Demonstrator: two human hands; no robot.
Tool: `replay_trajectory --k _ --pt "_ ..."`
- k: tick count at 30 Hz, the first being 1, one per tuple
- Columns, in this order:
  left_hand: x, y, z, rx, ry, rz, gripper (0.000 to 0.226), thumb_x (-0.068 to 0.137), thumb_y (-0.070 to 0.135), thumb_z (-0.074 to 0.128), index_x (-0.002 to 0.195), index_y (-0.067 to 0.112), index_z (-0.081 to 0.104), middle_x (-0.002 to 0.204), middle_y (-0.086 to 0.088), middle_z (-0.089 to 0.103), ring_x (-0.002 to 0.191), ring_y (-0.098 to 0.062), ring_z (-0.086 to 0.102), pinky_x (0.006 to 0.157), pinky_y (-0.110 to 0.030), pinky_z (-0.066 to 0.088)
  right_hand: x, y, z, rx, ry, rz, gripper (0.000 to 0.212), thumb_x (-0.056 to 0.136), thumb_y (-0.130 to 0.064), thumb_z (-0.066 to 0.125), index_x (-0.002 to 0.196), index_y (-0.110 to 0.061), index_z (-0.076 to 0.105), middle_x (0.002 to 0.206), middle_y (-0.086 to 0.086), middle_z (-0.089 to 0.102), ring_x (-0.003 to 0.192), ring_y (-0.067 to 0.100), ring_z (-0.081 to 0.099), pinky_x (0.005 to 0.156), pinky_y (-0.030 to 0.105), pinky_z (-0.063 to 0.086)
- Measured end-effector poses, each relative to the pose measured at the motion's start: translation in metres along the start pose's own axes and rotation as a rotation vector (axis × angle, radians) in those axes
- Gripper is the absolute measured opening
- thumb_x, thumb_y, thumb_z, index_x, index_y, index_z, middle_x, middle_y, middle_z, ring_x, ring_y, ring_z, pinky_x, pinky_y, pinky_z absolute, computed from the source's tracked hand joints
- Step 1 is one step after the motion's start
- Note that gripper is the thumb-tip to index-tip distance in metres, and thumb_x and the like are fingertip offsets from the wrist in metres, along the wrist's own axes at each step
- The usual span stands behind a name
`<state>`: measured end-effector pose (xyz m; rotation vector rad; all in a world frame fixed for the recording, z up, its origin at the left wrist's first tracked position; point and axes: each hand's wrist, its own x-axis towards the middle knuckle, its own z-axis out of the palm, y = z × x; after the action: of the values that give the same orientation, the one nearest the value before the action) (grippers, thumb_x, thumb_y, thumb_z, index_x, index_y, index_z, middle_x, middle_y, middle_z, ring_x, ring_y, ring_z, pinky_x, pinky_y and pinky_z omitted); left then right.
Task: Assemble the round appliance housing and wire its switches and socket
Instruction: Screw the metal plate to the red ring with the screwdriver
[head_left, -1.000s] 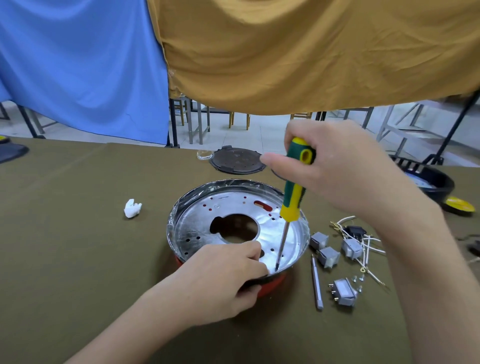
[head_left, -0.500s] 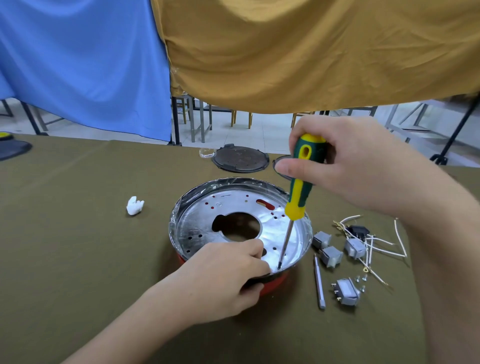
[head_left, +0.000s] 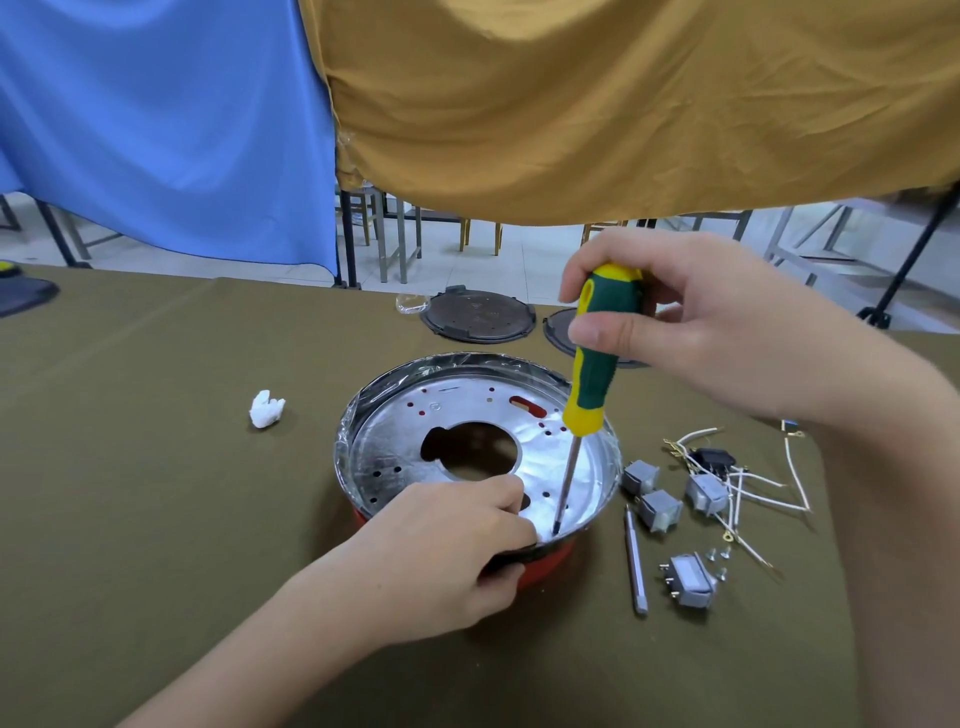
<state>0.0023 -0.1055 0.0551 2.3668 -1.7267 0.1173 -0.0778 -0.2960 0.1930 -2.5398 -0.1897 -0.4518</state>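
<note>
Housing (head_left: 478, 457) at table centre is steadied by the left hand (head_left: 441, 566) gripping its 6 o'clock rim, screwdriver (head_left: 587, 374) clasped in the right hand (head_left: 727, 332); switches (head_left: 654, 499) and wires (head_left: 753, 488) at 3 o'clock remain unfitted.

Housing (head_left: 395, 462) near rim hidden under left hand (head_left: 441, 561). Screwdriver (head_left: 592, 364) tip contact point too small to resolve. Second dark disc (head_left: 558, 330) mostly behind right hand (head_left: 727, 332). Small screws (head_left: 717, 555) beside switch (head_left: 691, 581): count unclear. Both forearms cut by frame edges.
</note>
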Motion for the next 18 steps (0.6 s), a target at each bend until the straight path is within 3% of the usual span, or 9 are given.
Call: replay_trajectory --k 2,4,5,9,12,14,16,18 --pt "0.000 0.000 0.000 0.000 0.002 -0.001 0.022 0.093 0.038 0.046 0.100 0.025 0.062 0.096 0.011 0.041 0.074 -0.009 0.041 0.066 -0.033 0.047 0.001 -0.002 0.002 -0.086 0.032 0.023 0.021 0.080 -0.052 0.062 0.093 -0.034 0.060 0.076 -0.011 0.063 0.064 0.011 0.058 0.065 0.038 0.051" --pt "0.000 0.000 0.000 -0.004 0.005 -0.001 0.022 0.093 0.038 0.046 0.099 0.024 0.062 0.095 0.011 0.040 0.073 -0.010 0.042 0.067 -0.034 0.047 0.003 -0.004 0.007 -0.235 0.110 0.042 0.032 0.077 -0.061 0.058 0.086 -0.030 0.058 0.068 -0.015 0.060 0.057 0.005 0.052 0.051 0.019 0.035" --pt "0.000 0.000 0.000 -0.007 0.003 0.000 0.022 0.092 0.038 0.046 0.100 0.024 0.062 0.094 0.012 0.039 0.073 -0.010 0.041 0.066 -0.034 0.047 0.004 -0.006 0.011 -0.314 0.161 0.047 0.035 0.079 -0.061 0.057 0.083 -0.026 0.057 0.063 -0.010 0.058 0.056 0.005 0.051 0.048 0.018 0.030" --pt "0.001 0.001 0.000 -0.011 -0.002 0.007 0.021 0.092 0.038 0.047 0.099 0.025 0.062 0.092 0.013 0.034 0.073 -0.009 0.038 0.064 -0.030 0.044 0.011 -0.006 0.026 -0.446 0.245 0.036 0.042 0.088 -0.056 0.052 0.083 -0.015 0.053 0.060 0.002 0.054 0.056 0.020 0.051 0.052 0.034 0.037" --pt "0.000 0.000 -0.002 -0.016 -0.002 0.015 0.021 0.093 0.038 0.047 0.099 0.025 0.062 0.092 0.013 0.035 0.073 -0.008 0.038 0.066 -0.033 0.046 0.009 -0.002 0.017 -0.225 0.112 0.057 0.027 0.090 -0.055 0.053 0.094 -0.028 0.057 0.070 -0.002 0.060 0.061 0.013 0.053 0.058 0.034 0.043" --pt "0.000 0.000 -0.001 -0.017 0.009 0.019 0.020 0.093 0.037 0.047 0.097 0.024 0.062 0.093 0.013 0.037 0.073 -0.008 0.038 0.066 -0.034 0.047 0.004 0.001 0.007 -0.031 -0.029 0.061 0.019 0.092 -0.047 0.058 0.109 -0.037 0.057 0.087 -0.004 0.064 0.078 0.013 0.061 0.073 0.040 0.052" --pt "0.000 0.000 -0.001 -0.010 0.010 0.016 0.022 0.093 0.038 0.046 0.100 0.025 0.062 0.095 0.012 0.039 0.073 -0.008 0.038 0.065 -0.033 0.046 0.001 0.004 0.000 0.061 -0.086 0.026 0.023 0.092 -0.037 0.063 0.115 -0.036 0.059 0.098 -0.002 0.066 0.090 0.022 0.064 0.086 0.049 0.053" --pt "0.000 0.000 0.000 -0.007 0.013 0.013 0.022 0.093 0.038 0.046 0.101 0.025 0.063 0.094 0.013 0.037 0.073 -0.007 0.036 0.063 -0.029 0.043 0.001 0.001 -0.001 0.064 -0.064 -0.021 0.017 0.093 -0.031 0.065 0.110 -0.032 0.062 0.093 -0.004 0.066 0.087 0.024 0.062 0.086 0.051 0.052"
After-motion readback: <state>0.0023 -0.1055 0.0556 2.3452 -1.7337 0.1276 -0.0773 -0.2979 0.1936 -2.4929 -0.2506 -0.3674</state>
